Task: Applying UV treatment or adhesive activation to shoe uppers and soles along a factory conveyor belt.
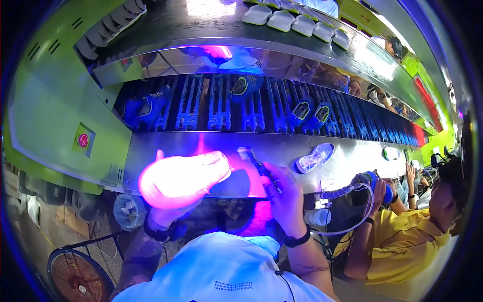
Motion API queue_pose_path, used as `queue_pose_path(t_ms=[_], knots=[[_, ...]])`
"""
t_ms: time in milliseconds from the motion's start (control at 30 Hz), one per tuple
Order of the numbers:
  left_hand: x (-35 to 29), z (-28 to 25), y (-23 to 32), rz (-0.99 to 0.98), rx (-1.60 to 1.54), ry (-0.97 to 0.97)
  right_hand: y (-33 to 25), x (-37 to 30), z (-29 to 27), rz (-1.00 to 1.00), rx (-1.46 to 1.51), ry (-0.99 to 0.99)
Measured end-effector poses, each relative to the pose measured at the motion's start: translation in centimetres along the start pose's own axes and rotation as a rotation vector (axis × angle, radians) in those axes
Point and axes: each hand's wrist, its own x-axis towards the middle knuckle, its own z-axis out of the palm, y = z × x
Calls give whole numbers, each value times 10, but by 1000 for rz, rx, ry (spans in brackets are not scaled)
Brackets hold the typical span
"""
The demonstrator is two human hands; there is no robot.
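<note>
My left hand (173, 212) is closed around a shoe sole (181, 177) and holds it up over the front edge of the metal bench (241, 189). Bright pink-white light floods the sole, so its surface detail is washed out. In my right hand (287, 194) is a slim dark-handled brush (259, 163), its fingers wrapped round the handle. The brush's pale head points up and left, a short way from the sole and apart from it. Farther right on the bench lies a loose pale sole (315, 158).
Behind the bench, a slatted conveyor (220, 108) carries dark shoes (303, 109). Several pale soles (280, 20) line the upper shelf. A red button (82, 140) sits on the green housing. At right, a person in yellow (402, 244) handles a blue shoe (372, 181). A fan (80, 279) stands lower left.
</note>
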Motion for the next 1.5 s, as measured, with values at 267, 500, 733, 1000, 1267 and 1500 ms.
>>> queue_pose_path(t_ms=[267,500,733,1000,1267,1500], knots=[[12,1,10,236,49,549,-31,-27,44,117,127,-65],[21,-34,0,523,186,265,-33,9,13,51,58,-106],[33,-44,6,666,238,227,-28,33,14,37,-51,-72],[40,-49,-2,646,279,207,-36,30,10,272,44,-179],[53,-40,-9,653,242,269,-24,0,26,471,182,-137],[49,-39,-9,578,196,236,-36,-17,32,303,128,-110]])
